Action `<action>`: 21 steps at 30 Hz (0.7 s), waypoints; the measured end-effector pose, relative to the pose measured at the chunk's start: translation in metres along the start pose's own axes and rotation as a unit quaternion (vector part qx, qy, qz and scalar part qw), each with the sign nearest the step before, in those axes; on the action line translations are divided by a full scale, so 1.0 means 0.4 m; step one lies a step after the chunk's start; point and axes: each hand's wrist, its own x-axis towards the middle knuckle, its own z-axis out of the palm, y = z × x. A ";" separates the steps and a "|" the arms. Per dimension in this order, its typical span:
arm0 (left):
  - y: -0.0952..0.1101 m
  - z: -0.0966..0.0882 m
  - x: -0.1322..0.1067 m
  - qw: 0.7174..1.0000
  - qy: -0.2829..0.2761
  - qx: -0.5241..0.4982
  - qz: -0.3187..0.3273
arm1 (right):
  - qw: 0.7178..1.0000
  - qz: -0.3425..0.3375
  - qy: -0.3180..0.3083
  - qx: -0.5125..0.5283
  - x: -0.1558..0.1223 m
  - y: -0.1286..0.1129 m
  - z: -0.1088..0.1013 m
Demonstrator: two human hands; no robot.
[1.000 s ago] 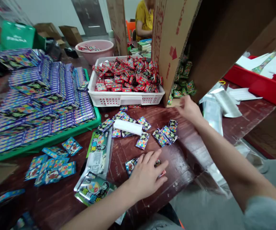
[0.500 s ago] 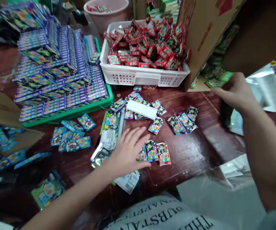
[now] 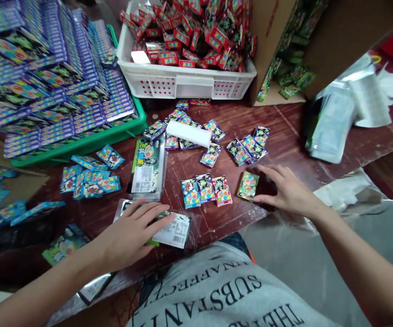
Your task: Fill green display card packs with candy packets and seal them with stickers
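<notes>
My left hand (image 3: 130,234) lies flat with fingers spread over a printed plastic pouch (image 3: 174,229) near the table's front edge. My right hand (image 3: 286,190) is open beside a small green box (image 3: 248,185), its thumb at the box's lower right corner. To the left of that box, a blue box (image 3: 190,193), a purple box (image 3: 205,187) and a red box (image 3: 222,190) lie side by side, face up. Another printed pouch (image 3: 148,170) rests beyond my left hand.
A green tray (image 3: 80,145) bears stacked purple boxes. Red boxes fill a white basket (image 3: 192,86); a carton (image 3: 271,50) holds green ones. Loose purple boxes surround a white roll (image 3: 188,133). Blue boxes (image 3: 94,181) lie at left, clear pouches (image 3: 332,122) at right.
My right hand has come from the carton to the table with a green box, which now lies by the red one. My left hand has drawn back from the row onto the pouch.
</notes>
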 end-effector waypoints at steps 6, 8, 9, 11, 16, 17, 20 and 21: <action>0.038 0.010 -0.050 0.999 0.013 -0.003 -0.050 | 0.985 0.010 -0.021 -0.169 0.019 -0.076 0.028; 0.054 0.025 -0.065 0.995 0.040 -0.008 -0.092 | 0.960 0.140 0.020 -0.240 0.021 -0.098 0.043; 0.063 0.033 -0.070 0.992 0.054 -0.011 -0.116 | 0.945 0.195 0.031 -0.261 0.020 -0.108 0.051; 0.080 0.048 -0.077 0.984 0.078 -0.018 -0.161 | 0.931 0.245 0.020 -0.269 0.016 -0.129 0.066; 0.095 0.072 -0.093 0.968 0.091 -0.034 -0.230 | 0.958 0.192 -0.019 -0.213 0.019 -0.179 0.082; 0.094 0.076 -0.096 0.967 0.089 -0.040 -0.235 | 0.963 0.175 0.015 -0.206 0.029 -0.190 0.084; 0.097 0.091 -0.099 0.965 0.084 -0.051 -0.244 | 0.981 -0.003 0.092 -0.168 0.082 -0.232 0.109; 0.099 0.097 -0.095 0.963 0.087 -0.052 -0.248 | 0.981 -0.084 0.082 -0.153 0.105 -0.248 0.125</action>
